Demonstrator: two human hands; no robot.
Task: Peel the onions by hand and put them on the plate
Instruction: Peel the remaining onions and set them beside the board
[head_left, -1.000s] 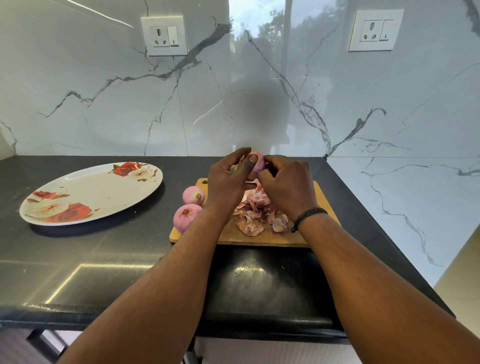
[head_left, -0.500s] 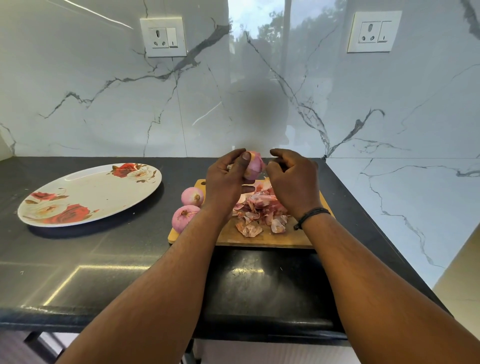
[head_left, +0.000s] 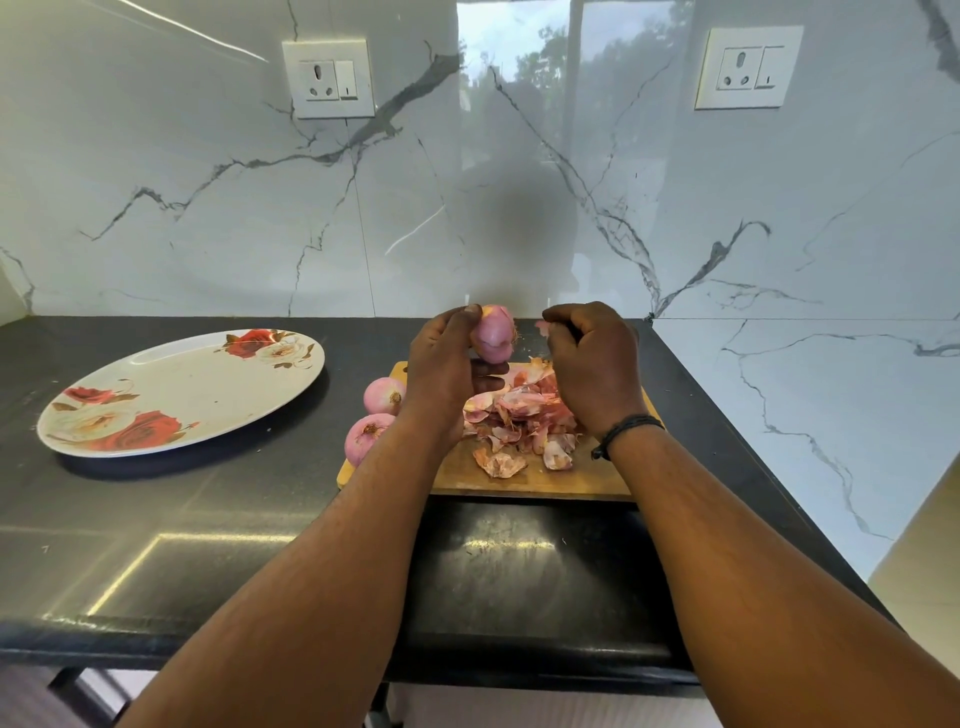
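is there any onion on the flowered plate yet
No, the plate holds no onion; two onions lie on the cutting board.

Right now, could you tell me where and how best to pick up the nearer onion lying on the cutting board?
Grip the nearer onion round its smooth middle, the free hand coming from above and the left. Its cut end faces up and right, the left hand's forearm crowds its right side, and it sits at the cutting board's left edge.
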